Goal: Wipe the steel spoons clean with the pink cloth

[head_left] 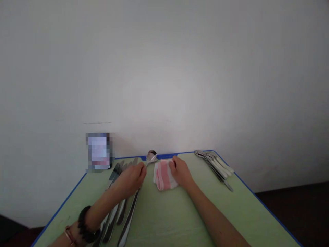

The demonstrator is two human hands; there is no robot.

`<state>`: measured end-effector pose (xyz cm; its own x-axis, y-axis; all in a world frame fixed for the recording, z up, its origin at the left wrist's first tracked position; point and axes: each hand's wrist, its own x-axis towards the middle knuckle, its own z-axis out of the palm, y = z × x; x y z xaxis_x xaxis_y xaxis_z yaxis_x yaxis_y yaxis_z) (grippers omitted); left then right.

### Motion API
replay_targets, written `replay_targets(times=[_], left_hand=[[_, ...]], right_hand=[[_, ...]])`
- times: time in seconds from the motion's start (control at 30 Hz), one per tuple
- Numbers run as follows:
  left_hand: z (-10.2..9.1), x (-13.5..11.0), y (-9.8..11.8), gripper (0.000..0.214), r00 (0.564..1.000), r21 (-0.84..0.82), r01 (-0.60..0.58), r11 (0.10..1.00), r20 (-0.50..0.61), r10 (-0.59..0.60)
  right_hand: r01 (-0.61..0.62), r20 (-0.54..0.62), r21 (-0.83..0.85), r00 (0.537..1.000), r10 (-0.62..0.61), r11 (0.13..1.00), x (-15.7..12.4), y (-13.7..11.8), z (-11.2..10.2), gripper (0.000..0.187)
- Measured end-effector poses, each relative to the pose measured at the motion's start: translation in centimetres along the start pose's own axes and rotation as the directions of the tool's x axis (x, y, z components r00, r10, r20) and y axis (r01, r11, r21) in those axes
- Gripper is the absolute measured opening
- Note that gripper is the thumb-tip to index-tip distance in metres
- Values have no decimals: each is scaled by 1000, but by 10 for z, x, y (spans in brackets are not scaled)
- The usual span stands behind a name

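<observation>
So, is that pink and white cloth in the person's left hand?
No, the right hand grips the cloth, while the left hand is apart from it, holding a spoon.

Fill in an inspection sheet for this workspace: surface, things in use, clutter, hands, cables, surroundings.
Surface: green table with blue edging.
Things in use: a spoon, bowl end up front, and a pink-and-white cloth; knives lie on the left, partly hidden by the left arm; spoons and forks are bunched on the right.
Clutter: a pixelated screen at the far left; details can't be read.
Hands: left hand grips the spoon; right hand grips the cloth.
Cables: nothing seen.
Surroundings: pale wall behind, dark floor at right.
</observation>
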<state>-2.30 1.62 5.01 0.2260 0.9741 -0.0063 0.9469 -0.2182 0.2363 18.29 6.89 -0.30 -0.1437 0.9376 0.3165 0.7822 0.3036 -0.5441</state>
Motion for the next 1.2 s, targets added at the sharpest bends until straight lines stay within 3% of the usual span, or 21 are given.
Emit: replay_targets(times=[0.07, 0.13, 0.17, 0.33, 0.57, 0.67, 0.9, 1.2], left_hand=[[11, -3, 9, 35, 999, -148, -43, 988, -34, 38], [26, -3, 16, 33, 992, -528, -82, 845, -123, 20], [35, -2, 18, 30, 988, -632, -89, 770, -154, -12], [61, 4, 18, 20, 993, -765, -42, 643, -102, -56], [59, 6, 21, 38, 997, -901, 17, 434, -18, -77], [62, 6, 18, 40, 999, -901, -2, 433, -24, -44], [69, 7, 11, 35, 998, -841, -48, 539, -60, -4], [62, 6, 13, 29, 997, -789, -77, 610, -56, 53]], right_hand=[[-84, -97, 157, 990, 100, 984, 2, 5, -1, 22], [-169, -158, 297, 962, 223, 940, 4, 11, -3, 24], [-196, -173, 350, 947, 269, 916, 5, 14, -3, 24], [-200, -137, 491, 943, 302, 848, 9, 19, -2, 26], [-104, -38, 540, 988, 148, 835, 11, 16, 1, 27], [-122, -11, 583, 987, 158, 803, 12, 18, 1, 27], [-143, 19, 647, 985, 172, 749, 13, 20, -1, 26], [-128, 3, 778, 980, 200, 615, 12, 17, 0, 25]])
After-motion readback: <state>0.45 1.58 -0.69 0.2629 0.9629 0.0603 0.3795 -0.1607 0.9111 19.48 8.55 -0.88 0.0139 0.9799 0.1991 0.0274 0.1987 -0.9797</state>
